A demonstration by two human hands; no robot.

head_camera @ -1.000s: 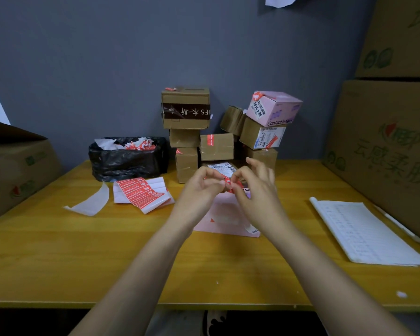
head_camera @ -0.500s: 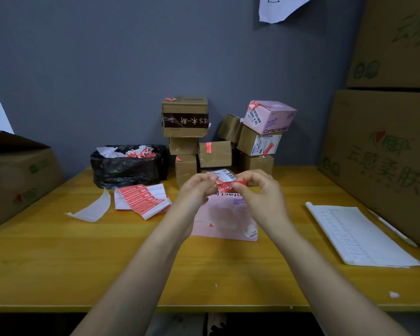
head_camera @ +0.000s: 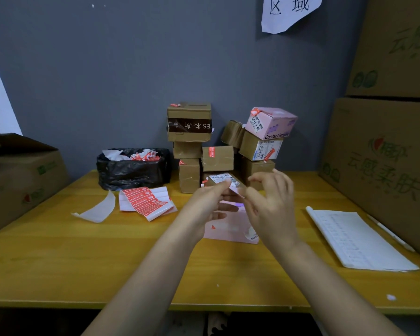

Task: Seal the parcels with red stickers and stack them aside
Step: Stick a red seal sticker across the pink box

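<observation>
Left carton: a big brown carton (head_camera: 22, 180) sits at the table's left end, top flap up, clear of the work
Waste bag: a black bag (head_camera: 131, 169) against the wall, scraps of white and red paper showing at its mouth
Backing strip: a bare white strip (head_camera: 97, 209) lies curled on the table (head_camera: 83, 258), just left of the stickers
Sticker sheets: red stickers (head_camera: 143, 202) on white backing lie fanned in front of the bag, well left of both hands
Left hand: left hand (head_camera: 207, 204) is raised over the table, thumb and forefinger pinched on a small pale scrap (head_camera: 233, 189); whether it is sticker or liner I cannot tell
Pink parcel: a flat pink parcel (head_camera: 228, 229) lies on the table under the hands, partly hidden; one small red mark shows on it
Right hand: right hand (head_camera: 272, 207) hovers beside the left, fingers curled and spread, thumb near the scrap; it looks to be gripping nothing, though its contact with the scrap is unclear
Stacked parcels: small brown boxes and a tilted pink box (head_camera: 270, 122) are piled at the wall behind the hands, several bearing red seals
Notebook: a white pad (head_camera: 357, 241) lies to the right
Risk: a peeled sticker could fold onto itself or cling to a finger; the leaning pink box could slide if the pile is bumped while stacking
</observation>
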